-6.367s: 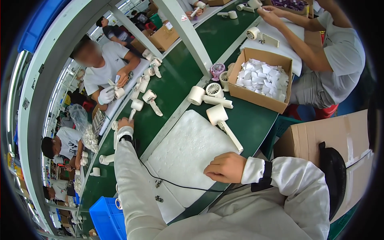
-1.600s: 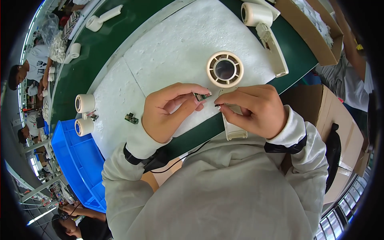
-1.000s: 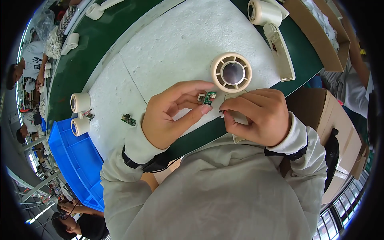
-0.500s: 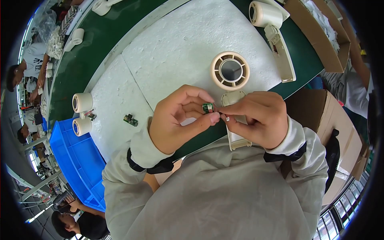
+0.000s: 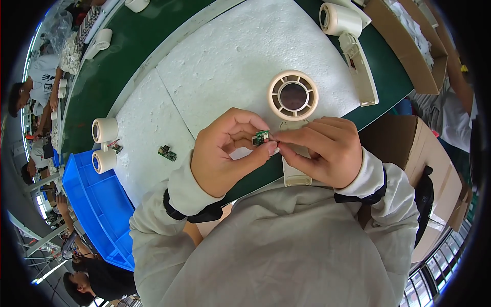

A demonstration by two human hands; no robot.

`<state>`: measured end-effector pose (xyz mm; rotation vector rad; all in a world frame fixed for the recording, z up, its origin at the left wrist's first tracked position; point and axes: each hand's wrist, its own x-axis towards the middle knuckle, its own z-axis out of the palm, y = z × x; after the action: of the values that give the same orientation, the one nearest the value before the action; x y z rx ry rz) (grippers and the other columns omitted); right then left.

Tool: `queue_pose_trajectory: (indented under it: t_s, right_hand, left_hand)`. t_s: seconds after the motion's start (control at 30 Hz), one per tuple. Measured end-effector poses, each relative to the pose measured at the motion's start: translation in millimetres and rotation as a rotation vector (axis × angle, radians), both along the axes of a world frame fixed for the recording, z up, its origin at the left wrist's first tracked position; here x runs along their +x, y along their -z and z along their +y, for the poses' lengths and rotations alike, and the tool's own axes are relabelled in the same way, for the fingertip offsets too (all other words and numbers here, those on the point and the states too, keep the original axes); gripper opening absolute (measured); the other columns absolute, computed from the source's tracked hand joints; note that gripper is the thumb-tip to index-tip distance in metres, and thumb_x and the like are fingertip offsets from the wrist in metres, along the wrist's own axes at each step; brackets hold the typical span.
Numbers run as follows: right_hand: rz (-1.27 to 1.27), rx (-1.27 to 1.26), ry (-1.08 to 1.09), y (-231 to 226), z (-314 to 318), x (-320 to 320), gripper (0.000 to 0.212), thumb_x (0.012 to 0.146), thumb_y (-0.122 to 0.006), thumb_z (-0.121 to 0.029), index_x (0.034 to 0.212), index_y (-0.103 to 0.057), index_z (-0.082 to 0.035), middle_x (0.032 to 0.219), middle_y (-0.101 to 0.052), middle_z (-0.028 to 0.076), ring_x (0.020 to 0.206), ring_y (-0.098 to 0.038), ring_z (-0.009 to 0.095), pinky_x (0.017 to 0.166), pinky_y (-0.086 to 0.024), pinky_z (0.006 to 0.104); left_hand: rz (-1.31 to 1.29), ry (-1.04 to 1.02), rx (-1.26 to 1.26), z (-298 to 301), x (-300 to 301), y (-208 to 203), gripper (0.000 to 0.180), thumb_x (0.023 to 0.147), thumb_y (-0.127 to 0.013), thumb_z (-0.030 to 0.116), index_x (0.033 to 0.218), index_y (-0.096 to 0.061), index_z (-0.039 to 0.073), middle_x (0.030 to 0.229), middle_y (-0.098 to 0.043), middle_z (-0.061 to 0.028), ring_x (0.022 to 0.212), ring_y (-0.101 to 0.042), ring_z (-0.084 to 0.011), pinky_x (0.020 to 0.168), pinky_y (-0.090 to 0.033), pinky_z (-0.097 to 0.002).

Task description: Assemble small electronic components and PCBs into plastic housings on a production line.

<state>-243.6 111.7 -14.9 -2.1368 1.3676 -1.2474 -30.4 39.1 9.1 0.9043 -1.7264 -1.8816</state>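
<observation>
Between the thumb and fingers of my left hand is a small green circuit board with pale parts on it. My right hand pinches a tiny white connector at the board's right edge; whether it is plugged in cannot be made out. Wires from it are mostly hidden by my fingers. Behind my hands stands a cream fan-like housing with a round spoked ring and dark centre. Its long cream handle shell runs toward me, partly covered by my right hand.
On the white foam mat lies another circuit board. Two cream cylinders sit by a blue divided bin at left. Another cream housing and an open carton stand far right. Co-workers sit at left.
My right hand has shifted left, bringing the white connector up to the board. The board has tilted slightly. The cream housing has turned a little, its handle end swinging left.
</observation>
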Motion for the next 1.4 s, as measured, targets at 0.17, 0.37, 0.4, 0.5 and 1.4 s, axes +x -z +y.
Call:
queue_pose_trajectory:
  t_s: [0.17,0.37,0.4,0.5,1.4]
  right_hand:
    - [0.019,0.007,0.033,-0.6,-1.2,2.3,0.027,0.075,-0.081,-0.004,0.101,-0.075,-0.007,0.064,-0.062,0.004,0.051,-0.058,0.019,0.049,-0.045,0.0304]
    - [0.063,-0.083,0.057,-5.1,-1.3,-6.1,0.023,0.076,-0.078,-0.002,0.099,-0.076,-0.007,0.063,-0.062,0.003,0.047,-0.054,0.015,0.045,-0.042,0.0283]
    - [-0.011,0.028,0.073,-10.1,0.4,-7.2,0.022,0.077,-0.078,-0.001,0.098,-0.076,-0.007,0.063,-0.062,0.003,0.045,-0.053,0.013,0.045,-0.040,0.0273]
    - [-0.159,0.249,0.102,-15.8,2.6,-8.2,0.019,0.077,-0.076,-0.001,0.096,-0.075,-0.006,0.062,-0.061,0.002,0.043,-0.050,0.009,0.043,-0.037,0.0253]
    - [-0.183,0.161,0.072,-11.2,5.0,-3.4,0.017,0.075,-0.076,-0.001,0.091,-0.072,-0.006,0.060,-0.058,0.002,0.042,-0.045,0.008,0.043,-0.033,0.0250]
  left_hand:
    - [-0.103,-0.001,-0.559,8.1,3.4,3.2,0.026,0.089,-0.071,-0.009,0.112,-0.060,-0.002,0.105,-0.072,-0.0129,0.097,-0.071,-0.0173,0.085,-0.056,-0.0291]
    - [-0.087,-0.055,-0.497,8.6,1.3,-1.6,0.024,0.092,-0.072,-0.001,0.115,-0.065,-0.003,0.106,-0.073,-0.0093,0.093,-0.073,-0.0169,0.084,-0.058,-0.0278]
    - [-0.024,-0.085,-0.256,6.1,0.6,-1.1,0.026,0.093,-0.071,-0.001,0.118,-0.064,-0.004,0.106,-0.073,-0.0101,0.094,-0.073,-0.0173,0.086,-0.058,-0.0281]
    - [0.054,-0.093,0.027,3.1,-0.4,-1.2,0.029,0.095,-0.067,-0.003,0.124,-0.063,-0.006,0.110,-0.072,-0.0131,0.098,-0.072,-0.0188,0.089,-0.058,-0.0299]
    - [0.126,0.036,-0.081,0.7,2.1,5.0,0.029,0.097,-0.061,-0.008,0.125,-0.067,-0.005,0.124,-0.067,-0.0230,0.107,-0.070,-0.0252,0.090,-0.060,-0.0337]
